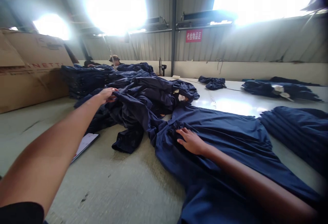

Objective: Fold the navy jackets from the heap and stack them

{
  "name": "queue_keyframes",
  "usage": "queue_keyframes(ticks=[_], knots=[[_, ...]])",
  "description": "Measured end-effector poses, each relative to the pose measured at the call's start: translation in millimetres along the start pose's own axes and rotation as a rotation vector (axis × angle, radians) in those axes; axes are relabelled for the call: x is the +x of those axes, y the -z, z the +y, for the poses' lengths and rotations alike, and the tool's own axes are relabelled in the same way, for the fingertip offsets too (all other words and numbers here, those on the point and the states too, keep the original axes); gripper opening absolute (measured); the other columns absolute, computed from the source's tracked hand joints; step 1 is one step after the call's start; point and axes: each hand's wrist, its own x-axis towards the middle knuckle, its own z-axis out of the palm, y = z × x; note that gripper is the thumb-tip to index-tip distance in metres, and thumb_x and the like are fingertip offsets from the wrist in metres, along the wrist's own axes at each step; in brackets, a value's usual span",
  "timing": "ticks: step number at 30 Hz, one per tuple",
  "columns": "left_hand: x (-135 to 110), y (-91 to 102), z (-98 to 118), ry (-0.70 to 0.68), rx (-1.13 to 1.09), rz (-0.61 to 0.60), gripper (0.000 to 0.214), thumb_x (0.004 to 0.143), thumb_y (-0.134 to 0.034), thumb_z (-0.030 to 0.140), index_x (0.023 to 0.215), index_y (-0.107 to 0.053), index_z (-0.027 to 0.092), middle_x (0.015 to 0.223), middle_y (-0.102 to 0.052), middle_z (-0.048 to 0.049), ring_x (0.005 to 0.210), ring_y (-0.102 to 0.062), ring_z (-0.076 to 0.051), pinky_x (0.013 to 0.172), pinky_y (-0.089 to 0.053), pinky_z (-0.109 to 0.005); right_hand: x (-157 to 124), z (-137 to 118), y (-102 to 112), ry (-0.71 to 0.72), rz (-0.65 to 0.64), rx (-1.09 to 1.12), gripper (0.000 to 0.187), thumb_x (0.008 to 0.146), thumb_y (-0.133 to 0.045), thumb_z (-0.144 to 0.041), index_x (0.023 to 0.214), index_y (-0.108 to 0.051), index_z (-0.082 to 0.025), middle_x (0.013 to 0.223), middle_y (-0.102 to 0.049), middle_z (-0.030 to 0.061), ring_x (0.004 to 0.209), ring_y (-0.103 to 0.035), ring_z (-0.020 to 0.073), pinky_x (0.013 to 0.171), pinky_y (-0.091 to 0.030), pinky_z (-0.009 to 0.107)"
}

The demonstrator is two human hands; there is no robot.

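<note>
A navy blue garment (225, 138) lies spread flat on the pale table (123, 183) in front of me. My right hand (191, 141) rests flat on its gathered edge, fingers stretched out. My left hand (107, 94) reaches far out to a crumpled heap of navy garments (143, 97) and its fingers are closed on a fold of that cloth. One sleeve of the heap hangs down toward the table's near side.
A large cardboard box (30, 67) stands at the far left. A stack of folded navy garments (299, 128) lies at the right, with more navy piles (279, 90) farther back. A phone or tablet (85, 143) lies on the table. Someone sits behind the far heap.
</note>
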Motion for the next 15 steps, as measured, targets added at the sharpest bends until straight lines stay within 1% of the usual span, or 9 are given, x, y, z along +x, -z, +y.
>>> queue_keyframes(ticks=[2,4,7,9,11,12,13,15], knots=[[-4,-5.2,-10,0.013,-0.025,-0.078,0.043,0.094,-0.069,0.059,0.097,-0.055,0.018,0.074,-0.062,0.0038,0.076,-0.058,-0.015,0.079,-0.054,-0.037,-9,3,-18,0.002,-0.001,-0.082,0.052,0.104,-0.051,-0.035,0.154,-0.051,-0.021,0.156,-0.053,0.0165,0.143,-0.051,0.0324,0.12,-0.038,0.052],[-7,-9.3,-14,0.002,-0.042,-0.139,0.049,0.087,-0.077,0.06,0.099,-0.054,0.019,0.08,-0.066,0.0024,0.081,-0.061,-0.015,0.083,-0.055,-0.038,-14,6,-29,0.004,0.025,-0.126,0.052,0.106,-0.049,-0.035,0.156,-0.05,-0.021,0.159,-0.051,0.0154,0.146,-0.048,0.0316,0.123,-0.033,0.052],[-13,-10.3,-15,-0.032,-0.023,-0.192,0.062,0.07,-0.093,0.056,0.1,-0.053,0.019,0.087,-0.07,0.0008,0.087,-0.063,-0.015,0.087,-0.055,-0.036,-15,9,-33,0.006,0.057,-0.137,0.052,0.106,-0.047,-0.036,0.155,-0.05,-0.019,0.158,-0.052,0.0153,0.146,-0.049,0.0308,0.123,-0.033,0.05],[-17,-8.3,-14,-0.05,0.024,-0.212,0.069,0.059,-0.098,0.055,0.098,-0.055,0.018,0.088,-0.072,-0.0013,0.089,-0.064,-0.016,0.086,-0.055,-0.035,-15,10,-33,0.018,0.076,-0.129,0.051,0.106,-0.047,-0.036,0.155,-0.051,-0.019,0.157,-0.054,0.0148,0.146,-0.049,0.0302,0.123,-0.034,0.049],[-20,-5.6,-12,-0.071,0.091,-0.194,0.068,0.052,-0.1,0.055,0.092,-0.058,0.018,0.084,-0.072,-0.0009,0.088,-0.063,-0.017,0.082,-0.055,-0.033,-15,12,-34,0.025,0.092,-0.124,0.051,0.106,-0.047,-0.035,0.154,-0.052,-0.019,0.157,-0.054,0.0147,0.145,-0.05,0.0302,0.123,-0.034,0.05],[-20,-4.2,-10,-0.088,0.128,-0.166,0.065,0.05,-0.1,0.055,0.086,-0.059,0.018,0.079,-0.07,0.001,0.087,-0.062,-0.017,0.08,-0.053,-0.032,-15,12,-35,0.026,0.097,-0.123,0.051,0.106,-0.047,-0.035,0.154,-0.052,-0.019,0.157,-0.054,0.0146,0.145,-0.05,0.0305,0.123,-0.034,0.05],[-20,-2.8,-8,-0.114,0.164,-0.125,0.061,0.051,-0.1,0.054,0.08,-0.059,0.019,0.072,-0.065,0.0039,0.084,-0.06,-0.016,0.077,-0.052,-0.03,-15,13,-36,0.026,0.101,-0.124,0.051,0.105,-0.047,-0.035,0.154,-0.052,-0.019,0.156,-0.055,0.0146,0.145,-0.051,0.0308,0.123,-0.034,0.05],[-19,0.4,-1,-0.184,0.222,-0.017,0.053,0.057,-0.097,0.053,0.068,-0.057,0.021,0.058,-0.051,0.0091,0.077,-0.053,-0.014,0.076,-0.046,-0.026,-15,14,-38,0.029,0.11,-0.123,0.051,0.105,-0.047,-0.035,0.154,-0.053,-0.02,0.156,-0.055,0.0144,0.145,-0.051,0.031,0.123,-0.034,0.051]])
